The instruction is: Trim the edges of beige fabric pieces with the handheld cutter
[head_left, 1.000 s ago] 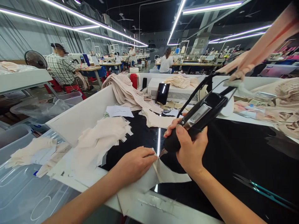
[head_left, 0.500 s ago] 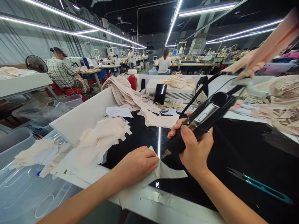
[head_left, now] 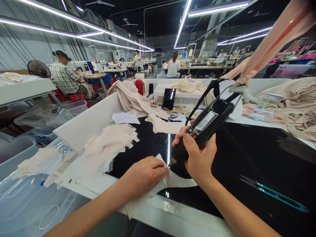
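Note:
My left hand [head_left: 145, 172], its fingers bent and close together, holds a cream fabric piece [head_left: 179, 182] against the black glossy tabletop [head_left: 237, 154]. The fabric hangs over the front edge beneath my wrist. My right hand [head_left: 201, 158] is wrapped round a black corded hand tool [head_left: 206, 121] with a silver plate on its side. The tool's narrow metal tip [head_left: 172, 162] points down at the fabric, beside my left fingertips; whether it touches the cloth I cannot tell. A pink cloth strip [head_left: 274, 42] runs from the tool's rear end up to the right.
Teal-handled thread snips [head_left: 278, 194] lie at the right. Cut cream pieces [head_left: 108, 144] are stacked at the left, by a white side panel [head_left: 86, 121]. Behind are a phone [head_left: 169, 98], a vented white box [head_left: 185, 98] and more fabric [head_left: 130, 93]. Several people sit at machines beyond.
My right hand has brought the tool left and slightly down, so its tip is now at the fabric by my left fingers. My left hand has hardly moved.

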`<state>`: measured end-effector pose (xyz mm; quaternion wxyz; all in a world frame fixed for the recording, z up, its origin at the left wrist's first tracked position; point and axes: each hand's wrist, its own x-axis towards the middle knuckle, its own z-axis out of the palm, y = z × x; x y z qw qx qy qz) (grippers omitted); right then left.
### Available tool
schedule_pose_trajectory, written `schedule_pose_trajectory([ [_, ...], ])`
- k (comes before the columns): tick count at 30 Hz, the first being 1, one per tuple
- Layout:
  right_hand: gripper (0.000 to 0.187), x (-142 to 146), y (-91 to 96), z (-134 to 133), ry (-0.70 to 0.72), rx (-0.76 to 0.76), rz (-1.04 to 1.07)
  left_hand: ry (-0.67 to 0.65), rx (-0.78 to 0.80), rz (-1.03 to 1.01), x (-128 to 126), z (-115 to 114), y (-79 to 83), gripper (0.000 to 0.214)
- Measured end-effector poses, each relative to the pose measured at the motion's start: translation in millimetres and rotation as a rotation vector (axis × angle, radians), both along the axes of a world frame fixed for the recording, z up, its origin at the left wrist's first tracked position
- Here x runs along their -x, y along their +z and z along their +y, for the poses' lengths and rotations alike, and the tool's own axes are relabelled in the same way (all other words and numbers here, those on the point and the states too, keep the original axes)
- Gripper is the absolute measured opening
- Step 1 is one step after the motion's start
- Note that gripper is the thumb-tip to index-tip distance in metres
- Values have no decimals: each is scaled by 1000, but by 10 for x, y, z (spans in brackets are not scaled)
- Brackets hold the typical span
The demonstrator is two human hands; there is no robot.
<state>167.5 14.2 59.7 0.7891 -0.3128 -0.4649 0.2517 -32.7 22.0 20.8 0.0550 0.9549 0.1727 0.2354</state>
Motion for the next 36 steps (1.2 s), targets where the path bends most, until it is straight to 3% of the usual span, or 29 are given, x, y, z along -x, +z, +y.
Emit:
schedule_pose_trajectory([
  [16, 29, -82, 38, -113, -12, -25, -5, 22, 47, 34, 54, -26, -10, 27],
  [22, 40, -153, 96, -219, -67, -7, 20, -1, -22, -60, -42, -59, 5, 30],
  [29, 38, -295, 63, -449, -119, 65, 12, -3, 87, -3, -223, -162, 17, 30],
  [36, 37, -355, 42, -556, -134, 51, -21, -19, 122, 47, -195, -177, -36, 25],
])
